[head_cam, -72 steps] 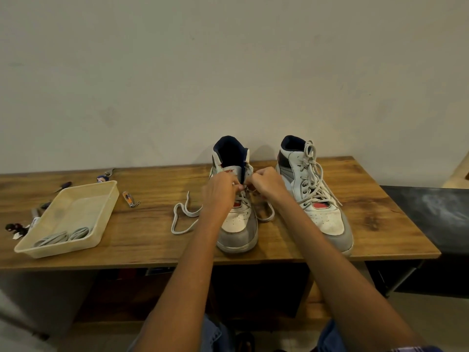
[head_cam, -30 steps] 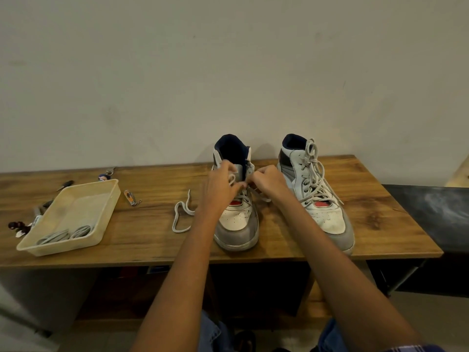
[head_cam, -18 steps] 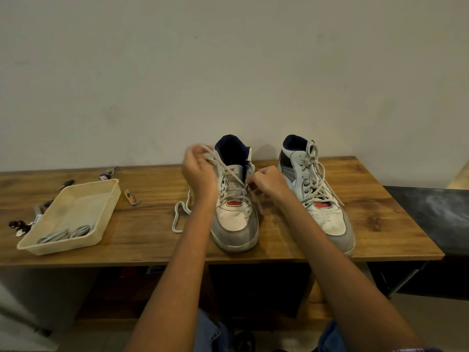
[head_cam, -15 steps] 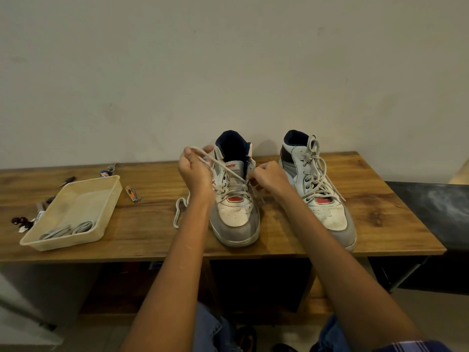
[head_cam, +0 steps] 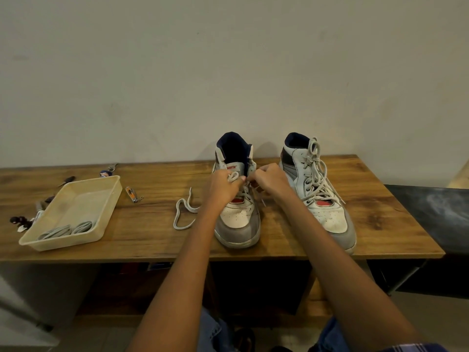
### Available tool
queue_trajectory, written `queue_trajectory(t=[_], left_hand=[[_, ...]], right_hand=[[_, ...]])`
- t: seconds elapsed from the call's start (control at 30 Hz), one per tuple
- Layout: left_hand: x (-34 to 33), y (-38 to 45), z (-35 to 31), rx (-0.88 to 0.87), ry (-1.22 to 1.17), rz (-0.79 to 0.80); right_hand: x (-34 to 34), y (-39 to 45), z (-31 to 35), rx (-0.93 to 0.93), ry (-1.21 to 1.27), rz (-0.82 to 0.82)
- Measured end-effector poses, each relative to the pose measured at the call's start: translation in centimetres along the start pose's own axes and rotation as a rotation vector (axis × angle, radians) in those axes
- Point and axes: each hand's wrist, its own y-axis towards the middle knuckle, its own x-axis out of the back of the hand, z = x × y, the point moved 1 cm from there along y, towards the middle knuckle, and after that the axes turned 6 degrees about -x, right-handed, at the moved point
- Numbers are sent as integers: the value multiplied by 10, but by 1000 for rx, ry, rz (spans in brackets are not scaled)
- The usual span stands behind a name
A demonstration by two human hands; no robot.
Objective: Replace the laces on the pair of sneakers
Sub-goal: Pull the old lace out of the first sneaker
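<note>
Both hands' fingers pinch the white lace [head_cam: 232,177] over the left white-and-grey high-top sneaker [head_cam: 237,219], left hand [head_cam: 223,185], right hand [head_cam: 270,180]. It stands on the brown wooden bench [head_cam: 152,224] by a plain wall [head_cam: 177,72].

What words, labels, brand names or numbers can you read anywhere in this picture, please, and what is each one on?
No text can be read.
Left sneaker: red tongue label, lettering too blurred.
Right sneaker: red patch near the toe, nothing legible.
Nail clipper: orange face with a dark mark, too small.
Keychain behind the tray: too small.
</note>
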Motion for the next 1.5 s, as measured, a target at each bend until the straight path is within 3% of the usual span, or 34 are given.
queue_trajectory(t=[0.13, 0.3, 0.4, 0.47, 0.53, 0.63, 0.7, 0.77, 0.9, 1.0, 1.03, 1.1, 1.17, 1.3, 1.4, 1.5], left_hand=[[0, 1, -1, -44, 68, -107], [-5, 6, 4, -152, 273, 125], [-8, 8, 13, -129, 189, 92], [-12, 6, 11, -159, 135, -24], [-3, 5, 2, -134, -152, -296], [40, 12, 2, 115, -901, -867], [55, 11, 17, 242, -952, -968], [49, 7, 28, 348, -697, -806], [33, 6, 37, 309, -137, -396], [33, 7, 44, 386, 178, -118], [34, 5, 44, 391, 279, -87], [38, 4, 36, 307, 403, -175], [41, 6, 27, 163, 361, -286], [24, 5, 12, 81, 349, -179], [16, 11, 13, 107, 371, -127], [18, 14, 17, 137, 307, -81]], right_hand=[[-1, -1, 0, 11, -22, -4], [0, -1, 1, 1, -11, 4], [0, -2, 2, 2, -20, 4], [1, -3, 2, 5, -25, -3], [1, -3, 2, 3, -28, -9], [3, -5, 3, 0, -34, -7], [3, -6, 4, -2, -32, -2], [3, -6, 4, -7, -37, -6], [2, -7, 5, 5, -70, -24], [5, -12, 11, 82, -240, -92], [8, -15, 16, 130, -301, -155], [19, -21, 29, 232, -317, -261], [22, -25, 42, 345, -322, -226], [-9, -39, 48, 428, -687, -20], [-26, -41, 40, 462, -855, -101], [-27, -39, 38, 461, -828, -152]])
